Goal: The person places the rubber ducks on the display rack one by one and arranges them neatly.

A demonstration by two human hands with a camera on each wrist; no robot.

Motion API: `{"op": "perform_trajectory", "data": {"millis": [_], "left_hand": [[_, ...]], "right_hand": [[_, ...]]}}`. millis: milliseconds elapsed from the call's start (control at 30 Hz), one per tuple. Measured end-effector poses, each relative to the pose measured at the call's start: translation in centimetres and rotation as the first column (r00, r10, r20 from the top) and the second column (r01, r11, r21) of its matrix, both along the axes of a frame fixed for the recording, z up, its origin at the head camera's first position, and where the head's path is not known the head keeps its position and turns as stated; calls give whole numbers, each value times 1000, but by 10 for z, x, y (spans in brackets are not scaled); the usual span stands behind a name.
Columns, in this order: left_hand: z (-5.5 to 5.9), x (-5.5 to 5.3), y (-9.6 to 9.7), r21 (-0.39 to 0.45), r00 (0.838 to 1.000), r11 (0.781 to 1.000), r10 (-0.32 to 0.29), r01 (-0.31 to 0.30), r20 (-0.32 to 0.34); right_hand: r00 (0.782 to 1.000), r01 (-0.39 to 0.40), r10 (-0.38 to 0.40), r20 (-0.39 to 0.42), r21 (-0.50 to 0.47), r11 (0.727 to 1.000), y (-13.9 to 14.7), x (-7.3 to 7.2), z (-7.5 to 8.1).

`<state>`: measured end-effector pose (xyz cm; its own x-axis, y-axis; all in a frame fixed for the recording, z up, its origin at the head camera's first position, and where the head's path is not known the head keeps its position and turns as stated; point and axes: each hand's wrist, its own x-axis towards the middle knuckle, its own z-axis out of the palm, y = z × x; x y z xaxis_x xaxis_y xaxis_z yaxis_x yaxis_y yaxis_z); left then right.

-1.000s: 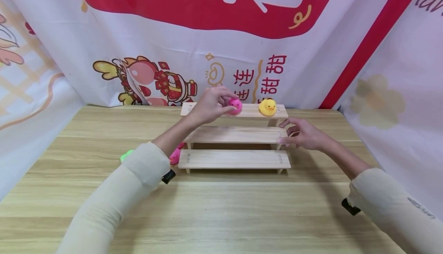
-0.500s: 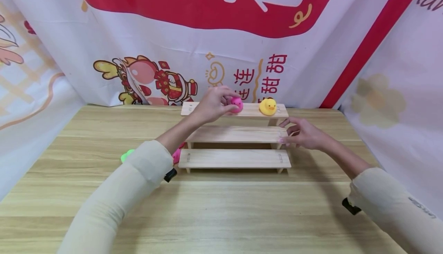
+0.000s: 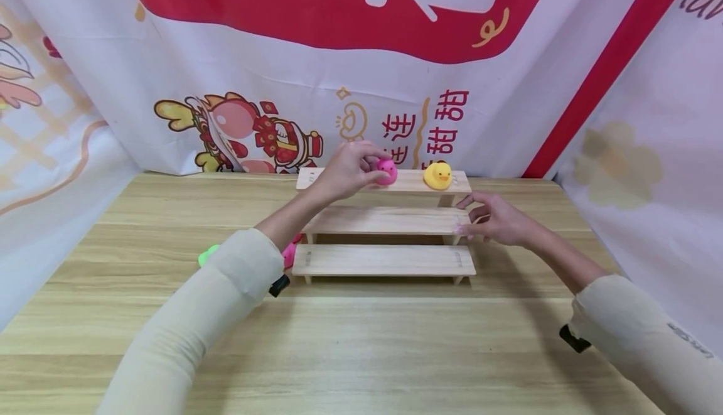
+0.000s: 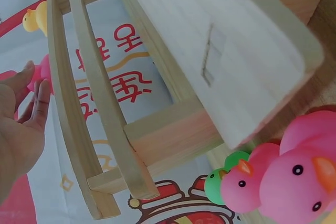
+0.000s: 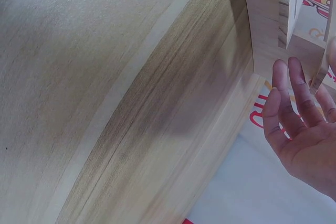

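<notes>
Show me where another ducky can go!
Bare room: the middle shelf left of the right hand; the bottom shelf and the tabletop in front of it. Crowded: the top shelf, where the left hand holds a pink rubber duck near a yellow rubber duck, and left of the bottom shelf, where more rubber ducks cluster.

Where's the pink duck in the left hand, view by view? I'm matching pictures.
Head: pink duck just right of center, slightly above mid-height.
Left wrist: pink duck near the left edge, partly hidden.
Right wrist: not in it.
Shared landmark: the wooden stand, visible in all three.
</notes>
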<state>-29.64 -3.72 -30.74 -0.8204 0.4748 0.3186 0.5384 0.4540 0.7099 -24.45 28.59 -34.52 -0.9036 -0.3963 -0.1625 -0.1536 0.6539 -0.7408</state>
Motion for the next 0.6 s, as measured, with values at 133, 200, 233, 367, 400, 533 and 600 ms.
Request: {"op": "perform_trajectory", "data": {"millis": [133,200,233,367,400,533,600], "left_hand": [[0,0,-1,3,1000,1000,3,-3,23],[0,1,-2,4,1000,1000,-1,1,28],[1,2,-3,4,1000,1000,-4,4,29],[4,5,-10,4,1000,1000,-8,8,29],[5,6,-12,3,1000,1000,-7,7,24],[6,10,-21,2,1000,1000,1,-1,-5],[6,11,-27,-11,1000,1000,6,-6,-23]], "right_hand": [[1000,2,-2,16,5,1000,-1,1,0],[1000,2,-2,19,7,1000,-1,0,0],[1000,2,-2,20,7,1000,-1,0,0],[1000,6,-6,28,12,1000,-1,0,1],[999,8,-9,31,16,1000,-1,0,2],[999,10,-11,37,16,1000,-2,0,2],[999,9,-10,39,16,1000,-2,0,2]]}}
